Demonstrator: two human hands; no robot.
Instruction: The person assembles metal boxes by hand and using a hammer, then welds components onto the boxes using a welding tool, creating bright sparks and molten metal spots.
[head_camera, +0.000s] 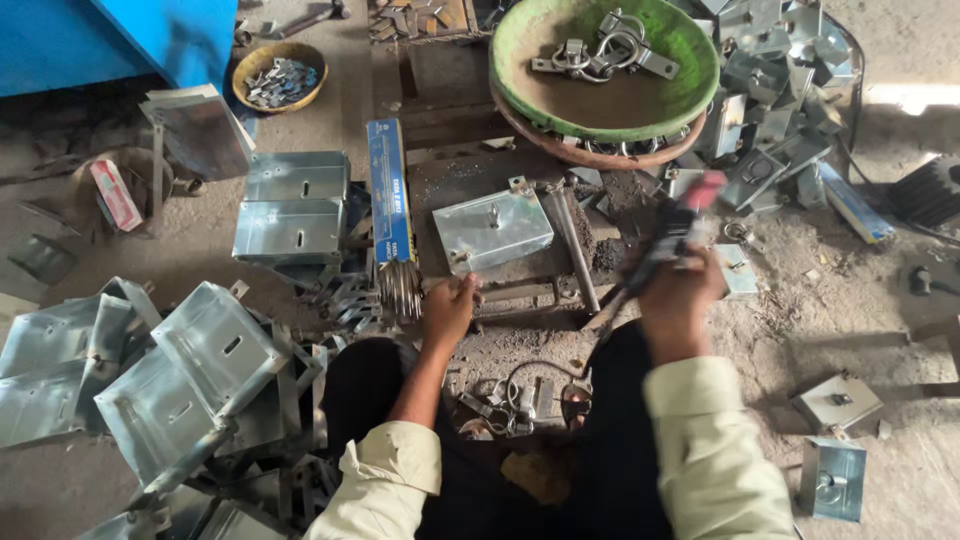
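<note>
My left hand (450, 305) rests at the near edge of a flat galvanised metal box (492, 227) that lies on a dark work block, fingers curled against it. My right hand (678, 290) grips a dark tool with a reddish handle end (680, 222), raised and blurred to the right of the box. A steel rod (575, 250) lies beside the box. A loose bundle of thin metal rods (400, 288) sits just left of my left hand.
A green bowl (690, 75) with metal hasps stands at the back. Piles of galvanised boxes lie at left (215, 345) and back right (775, 60). A blue carton (388, 190), a small bowl of parts (280, 77) and two boxes (835, 470) at right.
</note>
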